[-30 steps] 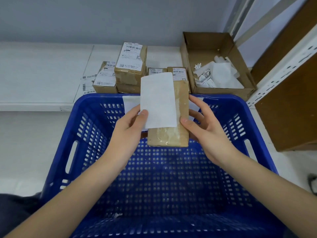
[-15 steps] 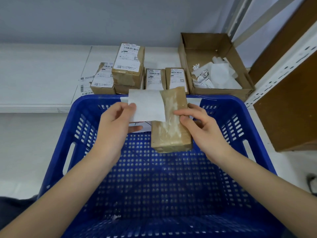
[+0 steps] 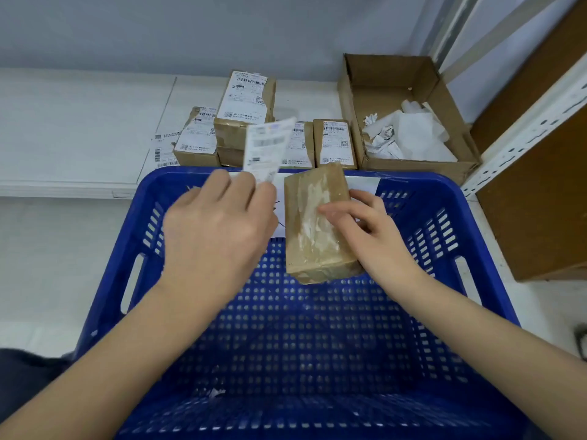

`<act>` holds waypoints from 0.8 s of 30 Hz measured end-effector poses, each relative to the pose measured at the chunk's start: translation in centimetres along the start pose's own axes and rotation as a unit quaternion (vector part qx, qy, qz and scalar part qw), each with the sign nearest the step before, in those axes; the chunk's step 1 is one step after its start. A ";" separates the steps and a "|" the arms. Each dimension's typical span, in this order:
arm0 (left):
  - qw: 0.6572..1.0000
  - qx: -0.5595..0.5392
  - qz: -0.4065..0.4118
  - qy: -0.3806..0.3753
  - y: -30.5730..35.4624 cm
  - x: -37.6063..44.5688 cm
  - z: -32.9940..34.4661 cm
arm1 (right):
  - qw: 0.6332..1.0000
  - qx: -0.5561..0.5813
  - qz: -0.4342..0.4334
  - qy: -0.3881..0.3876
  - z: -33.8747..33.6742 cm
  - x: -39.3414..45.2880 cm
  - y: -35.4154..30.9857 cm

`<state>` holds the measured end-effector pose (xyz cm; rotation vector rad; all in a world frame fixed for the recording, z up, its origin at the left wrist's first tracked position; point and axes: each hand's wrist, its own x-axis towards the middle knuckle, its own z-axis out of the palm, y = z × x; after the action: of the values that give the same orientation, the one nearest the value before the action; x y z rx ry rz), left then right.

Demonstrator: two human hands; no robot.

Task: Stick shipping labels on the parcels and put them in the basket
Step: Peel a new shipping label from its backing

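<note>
A white shelf [image 3: 79, 134] runs along a pale grey wall behind the blue basket [image 3: 444, 198]. Over the basket's far half, the right hand [image 3: 374, 230] grips a brown parcel [image 3: 317, 223], long axis pointing away toward the wall; the left hand [image 3: 219, 230] pinches a printed label [image 3: 266, 147], upright, beside it

Two bare forearms enter from the bottom edge, one on each side. No sleeves, gloves, watches, rings or bands show on either arm. The left hand [image 3: 219, 230] and right hand [image 3: 378, 230] are uncovered, with short, unpainted fingernails. Dark fabric, part of the person's clothing, shows at the lower left corner.
</note>
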<state>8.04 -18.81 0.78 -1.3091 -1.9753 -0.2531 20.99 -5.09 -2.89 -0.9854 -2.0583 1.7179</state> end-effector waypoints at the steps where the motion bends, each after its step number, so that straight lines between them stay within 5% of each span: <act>1: 0.999 0.021 0.024 0.018 0.4 -0.1 0.1 | 1.000 0.005 0.003 -0.001 0.1 -0.1 -0.2; 6: 0.993 0.031 0.081 0.078 2.5 -0.5 0.2 | 0.999 0.040 -0.007 0.004 0.4 -0.8 -1.2; 19: 0.988 -0.014 0.122 0.092 4.9 -2.0 0.7 | 0.993 0.113 0.012 0.044 0.2 0.2 -0.1; 24: 0.986 -0.156 0.022 -0.046 3.5 -1.9 0.8 | 0.993 0.106 0.011 0.051 0.2 0.2 0.0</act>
<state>11.06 -18.11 -1.85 -1.5851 -2.0387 -0.5048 20.76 -5.09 -2.92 -1.0086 -1.7662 1.8136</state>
